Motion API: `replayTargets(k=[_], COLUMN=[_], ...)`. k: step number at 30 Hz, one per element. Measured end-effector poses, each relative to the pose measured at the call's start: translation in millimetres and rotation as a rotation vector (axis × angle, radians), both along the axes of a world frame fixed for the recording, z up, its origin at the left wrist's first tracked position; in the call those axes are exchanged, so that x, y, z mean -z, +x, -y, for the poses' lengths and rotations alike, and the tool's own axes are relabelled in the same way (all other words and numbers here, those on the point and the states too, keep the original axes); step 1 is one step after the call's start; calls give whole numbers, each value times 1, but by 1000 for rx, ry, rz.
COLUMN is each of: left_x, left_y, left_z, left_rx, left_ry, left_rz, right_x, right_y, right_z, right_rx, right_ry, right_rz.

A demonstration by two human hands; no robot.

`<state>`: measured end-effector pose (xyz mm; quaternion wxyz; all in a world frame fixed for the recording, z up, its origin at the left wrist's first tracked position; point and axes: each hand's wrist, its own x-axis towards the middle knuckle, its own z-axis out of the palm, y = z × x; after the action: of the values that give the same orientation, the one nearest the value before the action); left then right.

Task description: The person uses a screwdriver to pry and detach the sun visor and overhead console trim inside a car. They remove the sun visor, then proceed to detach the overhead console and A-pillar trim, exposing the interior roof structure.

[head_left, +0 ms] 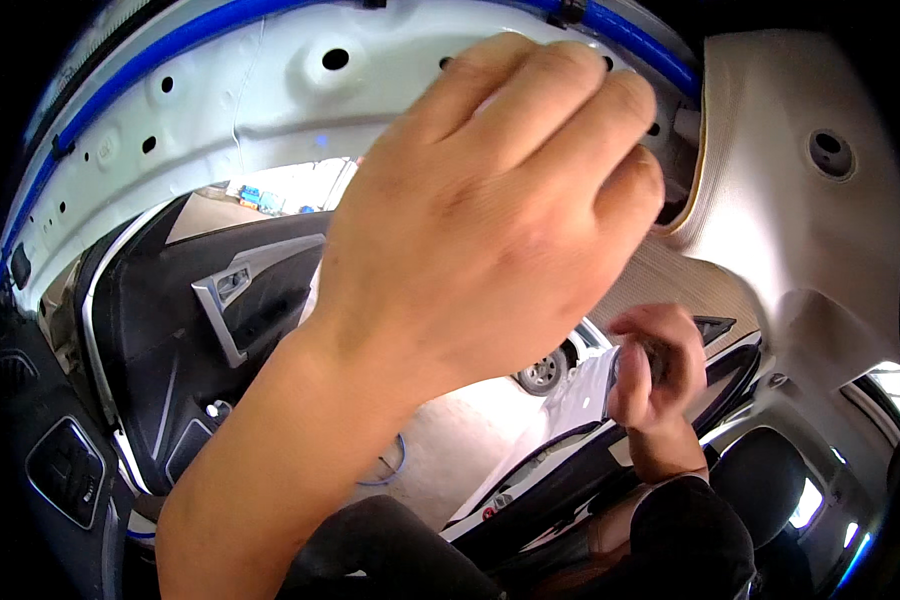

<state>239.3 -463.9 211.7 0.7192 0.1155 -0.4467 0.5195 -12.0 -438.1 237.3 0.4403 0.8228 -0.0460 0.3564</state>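
Note:
My left hand point(500, 200) is large in the middle of the head view, raised against the white metal roof frame point(280, 70) of a car. Its fingers are bent and closed, with the tips turned away, so whatever they grip is hidden. A blue tube point(205, 25) runs along the frame above it. Just right of the fingers is the edge of a beige headliner panel point(760, 150). Lower right, my right hand point(660, 365) is raised in a black sleeve, slightly blurred. Its fingers curl toward the thumb around a dark spot that I cannot make out.
At the left stands an open black door panel point(160, 310) with a grey handle point(220, 310). A dashboard air vent point(68, 470) lies at the lower left. A black headrest point(760, 475) is at the right. Outside, a car wheel point(542, 375) shows through the doorway.

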Motion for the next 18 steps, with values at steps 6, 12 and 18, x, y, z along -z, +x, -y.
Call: replayTargets(k=[6, 12, 18], left_x=[132, 347, 409], left_y=[-3, -8, 7], left_z=[-2, -1, 13], left_rx=[-31, 117, 163], left_ry=[261, 1080, 1073], left_rz=[-147, -103, -206], right_x=[30, 229, 406], right_y=[19, 4, -54], right_z=[46, 101, 147], right_rx=[-90, 376, 415], right_ry=[1224, 1664, 1440], right_rz=[263, -309, -25])
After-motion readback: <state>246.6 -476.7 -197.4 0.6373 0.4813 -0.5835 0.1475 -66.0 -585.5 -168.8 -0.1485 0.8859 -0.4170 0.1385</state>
